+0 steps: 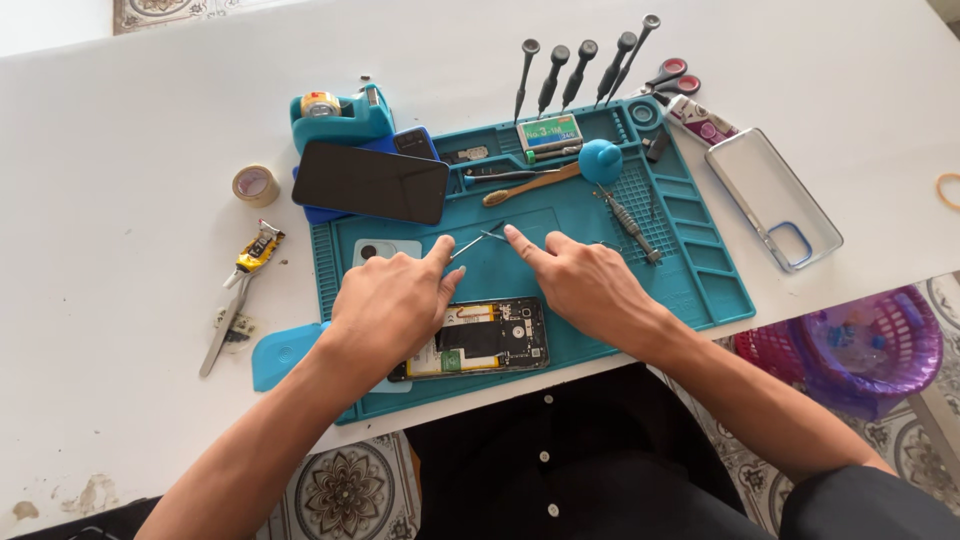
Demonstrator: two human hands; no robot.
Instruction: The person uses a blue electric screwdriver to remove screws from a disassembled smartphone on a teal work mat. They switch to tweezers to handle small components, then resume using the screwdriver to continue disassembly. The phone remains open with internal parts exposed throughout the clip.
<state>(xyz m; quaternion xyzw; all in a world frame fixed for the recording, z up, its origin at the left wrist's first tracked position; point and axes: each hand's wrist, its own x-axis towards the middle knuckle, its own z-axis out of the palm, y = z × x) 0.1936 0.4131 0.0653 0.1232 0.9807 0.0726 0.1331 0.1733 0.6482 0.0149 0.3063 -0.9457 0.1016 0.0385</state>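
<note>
At frame centre, both hands (left (pixel 392 300), right (pixel 590 283)) are pinching thin metal tweezers (pixel 476 241) above the opened phone (pixel 478 339) on the blue mat (pixel 590 215); light, stiff, slippery, best gripped mid-shank.

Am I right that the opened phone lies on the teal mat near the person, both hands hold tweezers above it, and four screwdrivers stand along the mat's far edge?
Not quite: the head view shows five screwdrivers along the teal mat's far edge, not four. The rest holds.

Bare forearms, no sleeves/watch; black button-front garment w/ small white buttons, dark fabric at right elbow.
</note>
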